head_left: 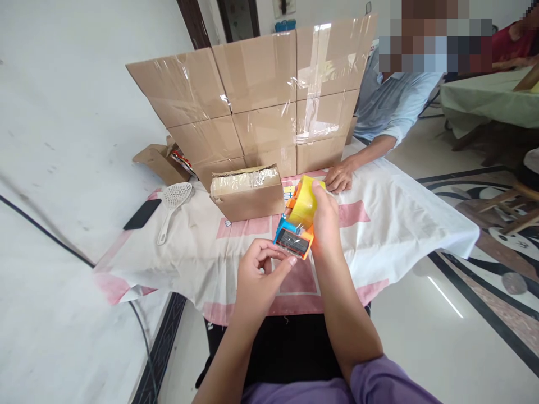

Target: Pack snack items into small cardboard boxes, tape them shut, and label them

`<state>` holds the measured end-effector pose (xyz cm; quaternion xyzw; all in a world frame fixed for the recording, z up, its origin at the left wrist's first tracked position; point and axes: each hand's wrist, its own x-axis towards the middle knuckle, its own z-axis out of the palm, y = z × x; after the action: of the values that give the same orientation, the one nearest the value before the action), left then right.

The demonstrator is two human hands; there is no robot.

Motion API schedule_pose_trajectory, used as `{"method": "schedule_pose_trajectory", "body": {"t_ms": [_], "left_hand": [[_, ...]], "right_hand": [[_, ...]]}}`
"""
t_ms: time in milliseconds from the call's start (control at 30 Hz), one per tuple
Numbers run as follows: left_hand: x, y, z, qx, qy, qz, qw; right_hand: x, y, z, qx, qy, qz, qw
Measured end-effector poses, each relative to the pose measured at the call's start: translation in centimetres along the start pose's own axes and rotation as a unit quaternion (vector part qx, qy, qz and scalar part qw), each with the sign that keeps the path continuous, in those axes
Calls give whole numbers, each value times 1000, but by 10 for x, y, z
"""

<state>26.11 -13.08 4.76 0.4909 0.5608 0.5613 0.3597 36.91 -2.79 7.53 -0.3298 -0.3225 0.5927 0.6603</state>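
Note:
A tape dispenser (304, 210) with a yellow tape roll and a blue and orange frame is gripped in my right hand (326, 216). It is tilted, with its cutter end toward me. My left hand (265, 266) is closed at that end, thumb and fingertips pinching close to the clear tape edge; what exactly they pinch is too small to make out. Just behind stands a small cardboard box (250, 199) with tape along its top. A large panel of taped cardboard boxes (265, 101) rises at the back of the table.
On the left of the cloth-covered table (193, 258) lie a white slotted skimmer (174, 199) and a black flat object (142, 214). An open carton (158, 163) stands behind them. Across the table, another person's hand (340, 175) rests on the cloth near the panel.

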Motion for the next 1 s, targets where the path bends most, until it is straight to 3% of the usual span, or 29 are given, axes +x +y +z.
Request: {"method": "schedule_pose_trajectory", "body": {"t_ms": [200, 433, 600, 800, 1000], "left_hand": [[1, -8, -1, 48, 22, -4, 999], [3, -8, -14, 43, -19, -26, 999], [6, -11, -26, 3, -28, -37, 999], [11, -16, -36, -89, -27, -22, 995], [13, -18, -43, -131, -2, -44, 990]], "right_hand": [[-2, 0, 3, -4, -2, 2, 1000], [6, -4, -9, -23, 11, -47, 999], [57, -15, -47, -134, 32, -76, 988], [141, -40, -101, -328, 56, 26, 943], [159, -59, -115, -428, 27, 25, 903]]}}
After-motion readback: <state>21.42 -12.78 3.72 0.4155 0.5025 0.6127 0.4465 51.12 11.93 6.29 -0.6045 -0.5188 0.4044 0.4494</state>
